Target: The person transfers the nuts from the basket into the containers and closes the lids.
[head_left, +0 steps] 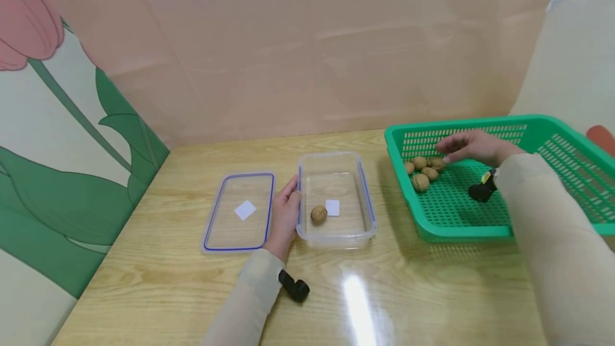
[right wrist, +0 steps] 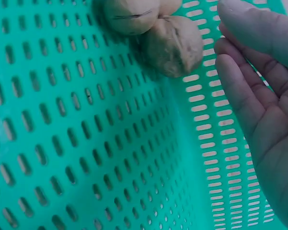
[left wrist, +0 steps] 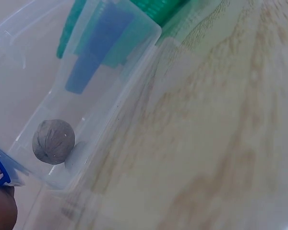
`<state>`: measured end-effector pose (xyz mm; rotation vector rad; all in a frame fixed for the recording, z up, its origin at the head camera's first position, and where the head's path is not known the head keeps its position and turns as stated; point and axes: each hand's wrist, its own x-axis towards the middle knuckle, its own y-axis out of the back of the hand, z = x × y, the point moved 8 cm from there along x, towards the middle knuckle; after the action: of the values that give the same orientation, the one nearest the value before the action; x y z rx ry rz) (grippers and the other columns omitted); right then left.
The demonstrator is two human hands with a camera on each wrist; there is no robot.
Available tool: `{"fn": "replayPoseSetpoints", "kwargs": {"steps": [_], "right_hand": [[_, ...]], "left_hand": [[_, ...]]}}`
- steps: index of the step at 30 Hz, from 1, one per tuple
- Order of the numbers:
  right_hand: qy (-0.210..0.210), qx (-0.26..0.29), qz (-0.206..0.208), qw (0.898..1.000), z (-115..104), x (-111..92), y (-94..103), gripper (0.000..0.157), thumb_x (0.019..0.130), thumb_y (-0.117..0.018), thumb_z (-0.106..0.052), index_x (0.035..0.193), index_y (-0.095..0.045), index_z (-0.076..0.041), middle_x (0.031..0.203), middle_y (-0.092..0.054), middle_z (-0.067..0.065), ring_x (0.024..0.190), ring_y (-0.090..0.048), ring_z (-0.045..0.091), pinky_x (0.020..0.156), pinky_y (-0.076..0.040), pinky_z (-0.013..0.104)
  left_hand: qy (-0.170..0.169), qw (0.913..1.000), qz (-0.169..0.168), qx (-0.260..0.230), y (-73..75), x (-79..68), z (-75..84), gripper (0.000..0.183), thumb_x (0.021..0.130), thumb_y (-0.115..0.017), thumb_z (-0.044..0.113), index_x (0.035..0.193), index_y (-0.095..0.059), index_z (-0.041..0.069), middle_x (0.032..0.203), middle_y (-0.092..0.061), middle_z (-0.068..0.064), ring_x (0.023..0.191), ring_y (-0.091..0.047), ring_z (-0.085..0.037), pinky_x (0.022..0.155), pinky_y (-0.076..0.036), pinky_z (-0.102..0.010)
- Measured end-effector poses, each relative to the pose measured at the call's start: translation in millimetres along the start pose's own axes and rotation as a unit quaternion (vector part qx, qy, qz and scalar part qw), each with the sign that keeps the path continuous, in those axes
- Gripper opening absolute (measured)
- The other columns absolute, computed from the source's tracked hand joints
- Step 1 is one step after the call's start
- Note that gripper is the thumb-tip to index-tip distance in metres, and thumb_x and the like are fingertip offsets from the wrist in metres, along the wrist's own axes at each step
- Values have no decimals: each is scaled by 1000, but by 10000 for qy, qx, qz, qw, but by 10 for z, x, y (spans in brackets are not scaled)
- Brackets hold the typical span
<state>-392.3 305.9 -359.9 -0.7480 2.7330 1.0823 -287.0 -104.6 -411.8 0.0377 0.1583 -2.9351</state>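
Left hand (head_left: pixel 284 211) first: just beside its left, the blue-edged lid (head_left: pixel 228 199) lies flat on the counter (head_left: pixel 149 271), off the container; fingers extended, not clenched, resting against the container's left wall. Clear container (head_left: pixel 331 188) next: 1 walnut (head_left: pixel 318 214) inside, near the front left, beside a white square (head_left: pixel 332 207). Far right, green basket (head_left: pixel 461 233): at least 5 walnuts (head_left: pixel 420 182) bunched at its left end. Right hand (head_left: pixel 473 146) reaches in beside them, fingers loosely bent, grasping nothing; right wrist view shows a gap to the nearest walnut. Progress looks early: 1 walnut in container, the bunch in the basket, lid not on.
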Motion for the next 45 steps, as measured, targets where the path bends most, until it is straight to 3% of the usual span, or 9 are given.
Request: {"fn": "replayPoseSetpoints", "kwargs": {"steps": [8, 12, 15, 20, 23, 34, 40, 45], "right_hand": [[-10, -136, -80, 9999, 32, 62, -75, 57, 84, -66, -21, 130, -45, 5, 132, -50, 21, 98, -51, -2, 100, -38, 57], [-77, -186, -132, 9997, 41, 80, -102, 58, 82, -68, -20, 128, -46, 6, 127, -53, 18, 98, -52, 3, 96, -43, 50], [-33, -291, -232, 9993, 17, 109, -131, 57, 81, -69, -18, 127, -47, 7, 127, -52, 20, 104, -53, 14, 94, -45, 46], [7, -469, -393, 9981, -5, 146, -185, 59, 79, -71, -18, 127, -48, 8, 135, -43, 29, 120, -44, 41, 98, -41, 55], [-32, -549, -459, 9974, 2, 158, -200, 60, 79, -71, -19, 127, -48, 7, 137, -39, 31, 124, -36, 48, 99, -36, 60], [-31, -451, -499, 9977, 29, 164, -205, 56, 79, -71, -17, 125, -50, 8, 138, -38, 31, 126, -34, 48, 99, -38, 58], [-49, -321, -445, 9985, 30, 144, -163, 60, 80, -70, -19, 128, -46, 7, 141, -32, 31, 127, -28, 51, 100, -31, 65], [-62, -239, -359, 9991, 14, 108, -115, 61, 81, -69, -20, 130, -44, 6, 140, -35, 29, 126, -32, 48, 99, -32, 65]], "left_hand": [[51, 9999, 20, 140, -1, -1, -10, 46, 90, -47, 9, 135, -48, 15, 141, -44, 4, 132, -37, -14, 107, -35, -27], [67, 10000, -29, 67, -4, 3, -14, 45, 90, -46, 9, 135, -48, 17, 142, -43, 3, 132, -36, -15, 107, -35, -28], [24, 10000, 7, 92, 3, 6, 6, 45, 90, -47, 8, 134, -49, 16, 142, -43, 2, 132, -37, -16, 107, -35, -28], [-45, 9999, 28, 154, 7, 10, 23, 45, 90, -47, 9, 135, -48, 13, 142, -44, 1, 132, -37, -17, 108, -34, -30], [-43, 9999, 4, 140, 7, 7, 23, 46, 89, -47, 9, 135, -48, 13, 142, -43, 0, 133, -36, -17, 108, -34, -30], [-26, 9999, -28, 116, 2, 3, 1, 45, 90, -46, 9, 135, -47, 14, 142, -43, 1, 133, -35, -17, 109, -33, -31], [-1, 10000, -18, 77, -2, -2, 0, 45, 90, -46, 8, 135, -47, 14, 142, -43, 2, 133, -36, -16, 109, -33, -30], [-12, 9999, -6, 104, 0, 4, 5, 46, 90, -46, 8, 135, -48, 13, 142, -43, 3, 133, -36, -15, 109, -32, -29]]}}
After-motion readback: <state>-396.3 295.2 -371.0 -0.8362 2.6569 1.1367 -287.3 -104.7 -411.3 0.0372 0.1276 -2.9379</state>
